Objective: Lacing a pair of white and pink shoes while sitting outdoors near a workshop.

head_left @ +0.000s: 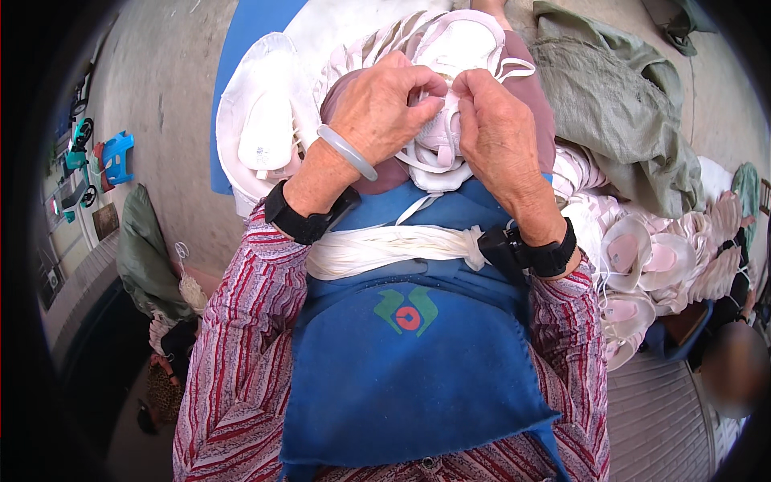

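Observation:
A white and pale pink shoe upper (459, 46) rests on my lap, with a white shoelace (518, 69) looping out at its right side. Over the lacing area, my left hand (384, 106) is closed in a pinch of thumb and forefinger. Close beside it, my right hand (502, 132) also pinches at the lace. The fingers cover the exact spot where the lace meets the upper. Across my blue apron (401, 361) lies a bundle of white shoelaces (385, 251), within reach of both wrists.
Left of my lap sits a white shoe piece (267, 132), and more uppers (365, 52) fan out beyond my left hand. On the right lie a grey-green cloth sack (614, 104) and a heap of pink-white uppers (666, 261). A blue stool (118, 158) stands far left.

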A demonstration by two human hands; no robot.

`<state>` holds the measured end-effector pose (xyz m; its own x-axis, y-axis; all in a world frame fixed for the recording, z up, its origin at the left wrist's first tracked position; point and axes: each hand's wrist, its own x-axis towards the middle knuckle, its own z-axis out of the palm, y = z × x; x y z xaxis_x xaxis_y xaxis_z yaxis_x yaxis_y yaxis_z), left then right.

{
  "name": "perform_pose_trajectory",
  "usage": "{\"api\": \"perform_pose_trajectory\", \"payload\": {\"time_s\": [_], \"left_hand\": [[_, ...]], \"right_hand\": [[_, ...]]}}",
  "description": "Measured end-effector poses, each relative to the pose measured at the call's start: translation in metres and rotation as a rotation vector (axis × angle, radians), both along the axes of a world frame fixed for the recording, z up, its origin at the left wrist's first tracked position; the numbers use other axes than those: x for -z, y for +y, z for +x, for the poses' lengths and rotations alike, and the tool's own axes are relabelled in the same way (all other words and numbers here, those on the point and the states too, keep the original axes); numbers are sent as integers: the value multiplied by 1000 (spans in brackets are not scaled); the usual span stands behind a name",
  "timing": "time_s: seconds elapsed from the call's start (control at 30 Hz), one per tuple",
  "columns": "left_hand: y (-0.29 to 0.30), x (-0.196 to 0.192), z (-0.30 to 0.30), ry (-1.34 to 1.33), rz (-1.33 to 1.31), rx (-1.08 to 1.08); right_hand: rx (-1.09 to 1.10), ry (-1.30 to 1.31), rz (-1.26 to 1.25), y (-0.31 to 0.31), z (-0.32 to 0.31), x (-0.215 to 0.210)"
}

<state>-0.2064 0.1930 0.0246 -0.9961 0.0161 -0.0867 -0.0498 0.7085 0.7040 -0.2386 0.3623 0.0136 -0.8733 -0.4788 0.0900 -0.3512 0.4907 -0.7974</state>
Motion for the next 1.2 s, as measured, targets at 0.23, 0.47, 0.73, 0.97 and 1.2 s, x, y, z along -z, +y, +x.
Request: {"api": "perform_pose_trajectory", "payload": {"time_s": [0.23, 0.47, 0.73, 0.97, 1.2], "left_hand": [[4, -2, 4, 133, -190, 66], [-11, -16, -8, -77, -119, 147], [-63, -49, 17, -615, 1367, -149], [-42, -67, 24, -467, 1874, 49], [-65, -73, 22, -162, 1768, 41]], "right_hand": [[-60, 229, 113, -1, 0, 4], [-9, 350, 0, 18, 1, -1], [-151, 357, -68, 17, 38, -20], [-256, 285, -84, -18, 52, -20], [-141, -130, -171, 7, 54, -25]]}}
